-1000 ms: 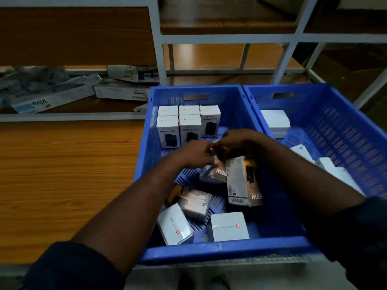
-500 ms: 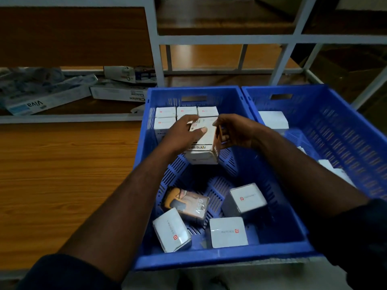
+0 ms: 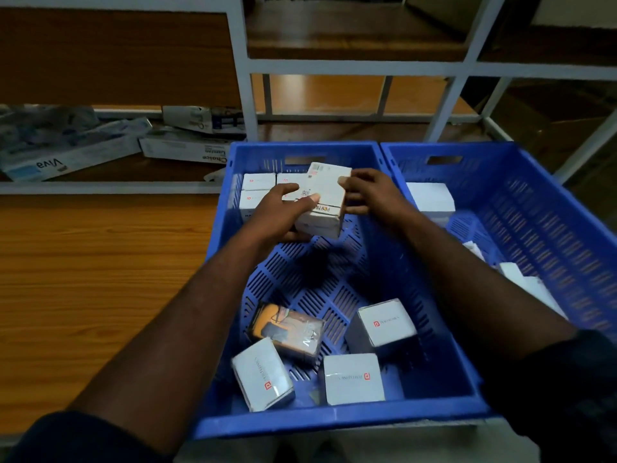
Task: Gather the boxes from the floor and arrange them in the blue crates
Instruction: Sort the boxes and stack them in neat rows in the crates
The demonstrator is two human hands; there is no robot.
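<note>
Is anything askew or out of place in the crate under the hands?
Yes. In the blue crate, the far row of white boxes stands neat, but four near boxes lie scattered at mixed angles: an orange box and three white boxes. The left hand and right hand hold a barcoded box.

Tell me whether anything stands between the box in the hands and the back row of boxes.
Nothing visible does. The left hand and right hand hold the white box at the row of white boxes in the left crate; the floor beneath is bare. Its far side is hidden.
</note>
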